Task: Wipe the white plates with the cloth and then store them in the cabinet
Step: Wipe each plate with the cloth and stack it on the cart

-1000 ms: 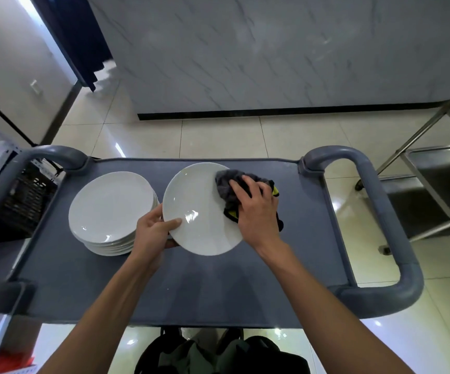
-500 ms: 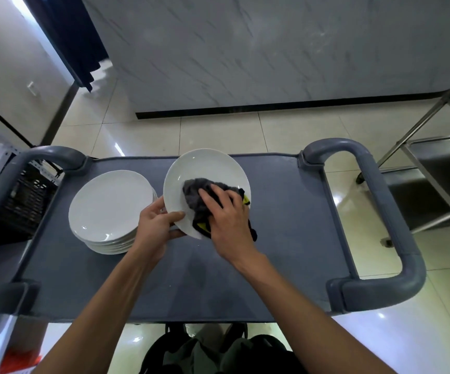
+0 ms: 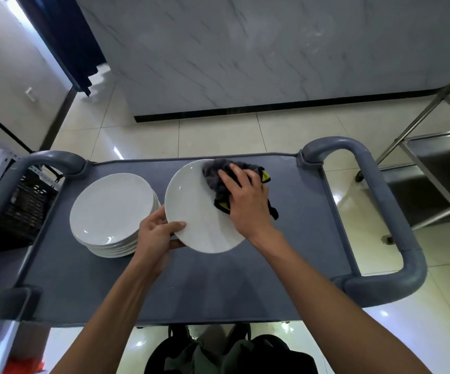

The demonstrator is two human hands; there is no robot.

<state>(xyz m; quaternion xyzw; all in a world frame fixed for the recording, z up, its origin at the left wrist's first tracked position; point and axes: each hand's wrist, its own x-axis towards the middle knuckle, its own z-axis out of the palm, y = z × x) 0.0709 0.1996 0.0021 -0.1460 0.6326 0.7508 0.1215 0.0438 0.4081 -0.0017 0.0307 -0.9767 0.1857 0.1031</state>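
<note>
A person is standing at a grey cart (image 3: 245, 279), and everything here is placed against it. The left hand (image 3: 155, 233) is gripping a white plate (image 3: 194, 211) by its near-left rim, thumb lying on the face and fingers curled beneath, holding the plate tilted above the middle of the cart's top. The right hand (image 3: 245, 199) is pressing a dark grey cloth (image 3: 215, 175) with yellow edging against the plate's far-right part; its fingers are spreading slightly apart and lying fairly flat over the bunched fabric, which is spilling past the plate's rim. A stack of white plates (image 3: 112, 209) is sitting on the left part of the cart's top, just beside the held plate and the left hand. A metal rack (image 3: 434, 147) is standing off the cart's right side, beyond its right handle (image 3: 388, 211).
</note>
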